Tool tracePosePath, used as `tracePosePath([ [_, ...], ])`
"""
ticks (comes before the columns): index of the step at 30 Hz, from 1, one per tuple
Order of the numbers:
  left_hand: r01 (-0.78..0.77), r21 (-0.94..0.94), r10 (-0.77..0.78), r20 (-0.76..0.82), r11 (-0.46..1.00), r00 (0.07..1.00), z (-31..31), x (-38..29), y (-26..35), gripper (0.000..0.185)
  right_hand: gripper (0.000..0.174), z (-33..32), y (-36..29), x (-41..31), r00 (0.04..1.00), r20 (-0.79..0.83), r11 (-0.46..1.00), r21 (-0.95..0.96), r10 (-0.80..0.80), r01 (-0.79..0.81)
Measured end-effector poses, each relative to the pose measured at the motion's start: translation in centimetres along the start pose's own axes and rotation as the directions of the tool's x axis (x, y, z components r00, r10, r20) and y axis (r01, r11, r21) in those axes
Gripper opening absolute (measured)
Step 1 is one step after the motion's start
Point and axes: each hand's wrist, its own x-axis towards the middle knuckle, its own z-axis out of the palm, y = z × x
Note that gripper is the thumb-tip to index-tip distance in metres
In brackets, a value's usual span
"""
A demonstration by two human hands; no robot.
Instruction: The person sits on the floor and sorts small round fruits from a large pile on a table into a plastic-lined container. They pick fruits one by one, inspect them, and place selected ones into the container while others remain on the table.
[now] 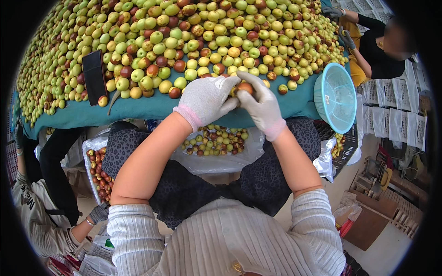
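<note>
Both my hands wear whitish knit gloves with pink cuffs and meet above the near edge of a heap of jujubes (207, 26). Between the thumb and fingers of my right hand (259, 103) is a reddish-brown jujube (244, 88). My left hand (209, 98) curls its fingers and thumb around a yellowish jujube (233, 92), mostly hidden by the glove. The heap, green, yellow and red-brown, lies on a teal cloth (145, 108). Below my hands, a plastic-lined crate (203, 167) between my knees holds more jujubes.
A black phone (94, 77) leans on the heap at left. At right stands a light-blue plastic basket (336, 100), tilted above a black crate (347, 151). A lined crate of red jujubes (100, 172) is by my left knee. Co-workers sit left (41, 214) and right (376, 48).
</note>
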Motion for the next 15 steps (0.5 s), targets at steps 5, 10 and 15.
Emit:
tracePosePath([
  [5, 0.043, 0.162, -0.051, 0.043, 0.986, 0.998, -0.2, -0.2, -0.7, 0.037, 0.05, -14.7, 3.4, -5.7, 0.963, -0.182, 0.453, 0.888, 0.198, 0.074],
  [10, 0.223, 0.341, -0.256, 0.056, 0.913, 0.965, -0.6, -0.1, -1.7, 0.042, 0.066, -30.1, 6.2, -11.5, 0.712, -0.637, 0.292, 0.77, 0.294, 0.568],
  [15, 0.357, 0.496, -0.502, 0.195, 0.792, 0.842, -0.5, 0.1, -1.3, 0.061, 0.06, -21.2, 8.2, -4.9, 0.77, -0.559, 0.786, 0.605, 0.308, 0.125],
])
